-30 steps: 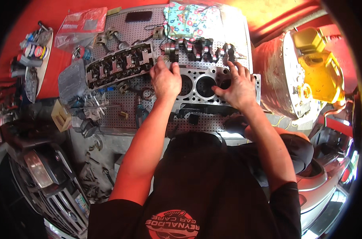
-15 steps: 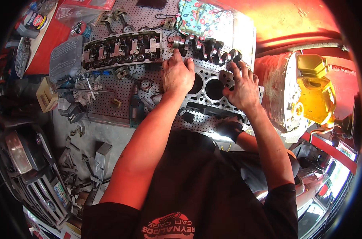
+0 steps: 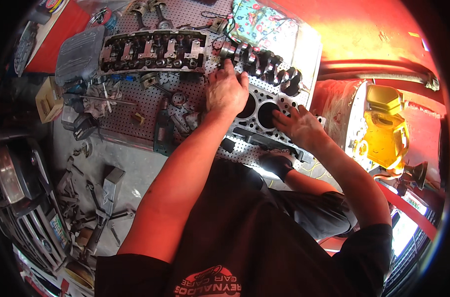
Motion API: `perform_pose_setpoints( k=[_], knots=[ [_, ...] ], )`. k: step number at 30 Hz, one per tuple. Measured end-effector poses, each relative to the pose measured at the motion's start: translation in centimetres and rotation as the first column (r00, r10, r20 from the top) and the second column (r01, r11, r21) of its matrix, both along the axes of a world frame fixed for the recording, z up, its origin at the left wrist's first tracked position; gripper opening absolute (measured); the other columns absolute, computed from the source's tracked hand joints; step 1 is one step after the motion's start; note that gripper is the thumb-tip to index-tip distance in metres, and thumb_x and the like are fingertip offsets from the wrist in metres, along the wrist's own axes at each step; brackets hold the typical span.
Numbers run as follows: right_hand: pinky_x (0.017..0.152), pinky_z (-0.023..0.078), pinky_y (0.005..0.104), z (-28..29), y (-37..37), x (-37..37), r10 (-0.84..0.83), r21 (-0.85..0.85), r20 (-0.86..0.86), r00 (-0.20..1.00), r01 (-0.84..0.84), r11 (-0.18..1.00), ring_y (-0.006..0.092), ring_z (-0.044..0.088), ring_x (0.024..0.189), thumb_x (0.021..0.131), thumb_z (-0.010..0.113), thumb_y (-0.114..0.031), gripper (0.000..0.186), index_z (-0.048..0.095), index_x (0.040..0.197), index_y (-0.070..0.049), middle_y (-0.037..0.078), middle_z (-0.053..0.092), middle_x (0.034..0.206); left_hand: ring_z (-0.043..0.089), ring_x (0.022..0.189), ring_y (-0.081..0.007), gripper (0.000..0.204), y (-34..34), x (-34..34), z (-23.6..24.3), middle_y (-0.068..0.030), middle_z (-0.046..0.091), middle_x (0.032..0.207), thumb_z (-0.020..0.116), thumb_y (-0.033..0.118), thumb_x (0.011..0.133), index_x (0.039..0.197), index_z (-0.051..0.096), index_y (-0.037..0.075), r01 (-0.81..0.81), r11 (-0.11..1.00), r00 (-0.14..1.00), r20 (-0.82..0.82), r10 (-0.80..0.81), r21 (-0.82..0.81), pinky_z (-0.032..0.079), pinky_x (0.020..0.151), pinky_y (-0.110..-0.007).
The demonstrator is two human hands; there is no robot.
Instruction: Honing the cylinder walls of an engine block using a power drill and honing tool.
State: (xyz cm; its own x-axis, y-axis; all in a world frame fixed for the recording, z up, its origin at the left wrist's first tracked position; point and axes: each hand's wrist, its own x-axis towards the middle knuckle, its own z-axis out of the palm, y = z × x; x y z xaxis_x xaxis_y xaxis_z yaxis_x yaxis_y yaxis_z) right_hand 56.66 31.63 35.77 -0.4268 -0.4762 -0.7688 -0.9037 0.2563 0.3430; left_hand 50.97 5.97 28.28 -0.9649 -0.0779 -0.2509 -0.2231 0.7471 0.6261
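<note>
On the perforated workbench [image 3: 136,106] an engine block [image 3: 264,123] lies under both hands, a crankshaft [image 3: 269,67] just behind it. The left hand [image 3: 227,91] rests on its deck, fingers seemingly curled; the right hand [image 3: 299,126] lies flat, open.
</note>
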Motion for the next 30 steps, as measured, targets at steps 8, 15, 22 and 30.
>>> perform_pose_setpoints(
  k=[8, 15, 22, 30],
  knots=[
    [0.117, 0.042, 0.0419, -3.3, 4.6, 1.0, 0.648, 0.295, -0.368, 0.667, -0.577, 0.762, 0.0228, 0.056, 0.137, 0.107, 0.044, -0.023, 0.047, 0.055, 0.153, -0.023, 0.0, 0.048, 0.171, 0.055, 0.143, -0.0437, 0.074, 0.1, 0.1, 0.3, -0.0267, 0.068, 0.141, 0.051, 0.05, 0.111, 0.164, 0.042, 0.0, -0.026, 0.999, 1.0, 0.004, 0.026, 0.036, 0.047, 0.117, -0.059],
    [0.116, 0.044, 0.0427, 1.4, -0.1, 0.2, 0.105, -0.047, -0.052, 0.993, -0.107, 0.993, 0.0243, 0.057, 0.135, 0.106, 0.046, -0.024, 0.049, 0.057, 0.154, -0.021, 0.003, 0.048, 0.171, 0.056, 0.142, -0.043, 0.072, -0.1, 0.2, 0.0, -0.0256, 0.07, 0.139, 0.052, 0.049, 0.111, 0.163, 0.044, 0.0, -0.018, 1.0, 1.0, -0.002, 0.018, 0.02, 0.046, 0.118, -0.058],
    [0.127, 0.039, 0.0474, 4.0, 1.3, 1.4, -0.237, -0.017, -0.102, 0.966, 0.236, 0.972, 0.0311, 0.05, 0.154, 0.111, 0.046, -0.015, 0.049, 0.054, 0.158, -0.023, 0.014, 0.04, 0.178, 0.059, 0.136, -0.0411, 0.069, 0.3, 0.1, 1.0, -0.0252, 0.071, 0.135, 0.052, 0.047, 0.11, 0.16, 0.046, 0.0, -0.009, 1.0, 0.999, 0.044, 0.007, 0.025, 0.046, 0.116, -0.058],
    [0.088, 0.062, 0.0473, 14.4, 10.1, 7.5, -0.926, -0.758, 0.06, 0.372, 0.62, 0.2, 0.0337, 0.075, 0.097, 0.091, 0.067, 0.003, 0.054, 0.067, 0.142, -0.012, 0.017, 0.062, 0.141, 0.076, 0.104, -0.0311, 0.05, -1.2, 3.2, 0.0, -0.0169, 0.08, 0.111, 0.062, 0.014, 0.103, 0.151, 0.061, 0.0, -0.082, 0.977, 0.803, -0.568, 0.183, 0.199, 0.061, 0.091, -0.046]
  ],
)
